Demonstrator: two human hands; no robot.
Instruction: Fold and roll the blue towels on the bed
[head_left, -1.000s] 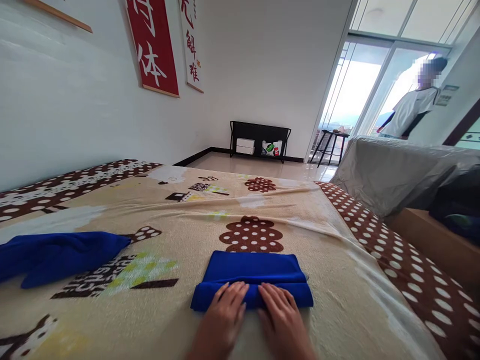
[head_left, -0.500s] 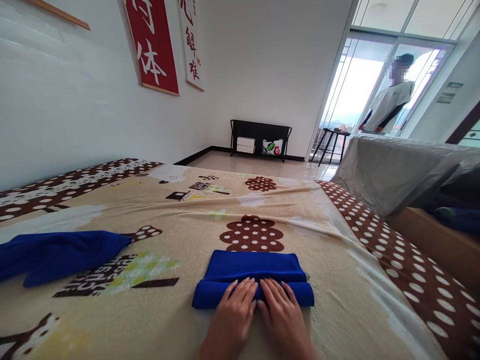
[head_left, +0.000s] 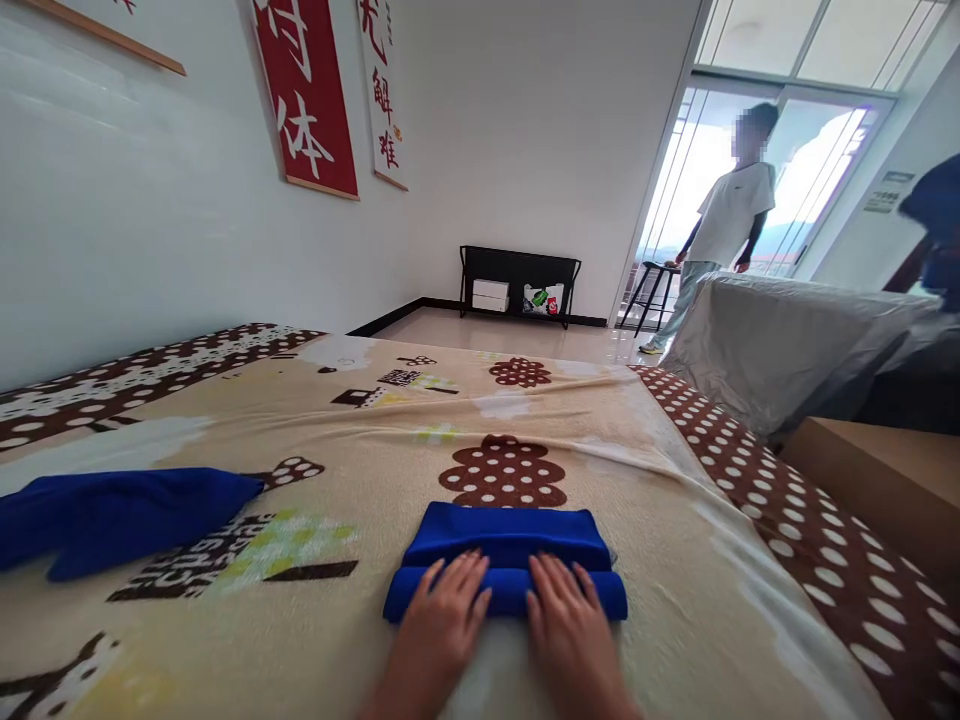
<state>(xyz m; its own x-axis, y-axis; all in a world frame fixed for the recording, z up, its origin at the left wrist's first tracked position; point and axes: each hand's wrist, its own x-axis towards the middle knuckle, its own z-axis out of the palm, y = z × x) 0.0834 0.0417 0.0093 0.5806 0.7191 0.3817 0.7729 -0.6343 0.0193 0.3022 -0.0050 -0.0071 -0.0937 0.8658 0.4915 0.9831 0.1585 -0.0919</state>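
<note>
A blue cloth [head_left: 514, 530], partly rolled from its near edge, lies on the patterned blanket [head_left: 697, 620]. My left hand [head_left: 444, 605] rests on the left half of the roll, palm down, with the fingers stretched over it. On the right half lies my right hand [head_left: 568, 610], its fingers also extended across the roll. A gap separates the two hands, and the blue roll shows between them. The flat far part of the cloth stretches beyond the fingertips.
Another blue cloth [head_left: 127, 515] lies crumpled at the left. A cardboard box [head_left: 877, 470] and a plastic-covered piece of furniture [head_left: 795, 340] stand at the right. Near the glass door walks a person [head_left: 731, 220]; another person [head_left: 941, 230] shows at the right edge. A black rack [head_left: 520, 285] stands against the wall.
My hands have moved apart along the roll, the left one leftward and the right one slightly rightward. The person by the door has moved left, and a second person has appeared at the right.
</note>
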